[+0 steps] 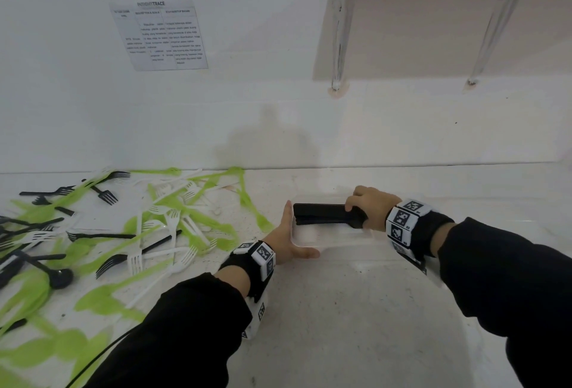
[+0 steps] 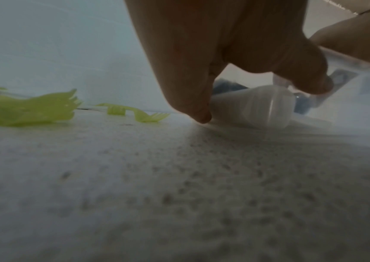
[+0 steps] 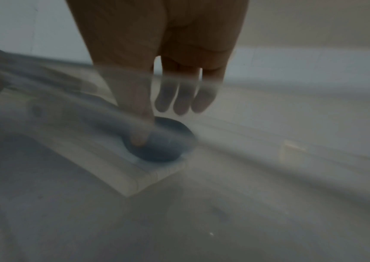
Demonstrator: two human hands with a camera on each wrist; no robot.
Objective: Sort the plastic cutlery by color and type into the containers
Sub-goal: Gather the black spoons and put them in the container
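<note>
Our right hand (image 1: 368, 206) grips black spoons (image 1: 325, 214) in the clear container (image 1: 309, 237), our flat left hand (image 1: 286, 237) steadies it, while most cutlery (image 1: 123, 226) waits unsorted at left.

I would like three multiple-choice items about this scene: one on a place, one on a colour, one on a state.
1. Where does the unsorted cutlery pile lie?
A. left of the clear container
B. inside it
C. on the shelf

2. What colour are the spoons going into the clear container?
A. green
B. white
C. black

3. How is the left hand?
A. fist around a fork
B. fingers straight against the container's side
C. raised off the table

Answers: 1 A, the head view shows the pile on the table's left; 2 C, the right hand holds a black bundle; 3 B, its flat palm meets the container's left wall.
</note>
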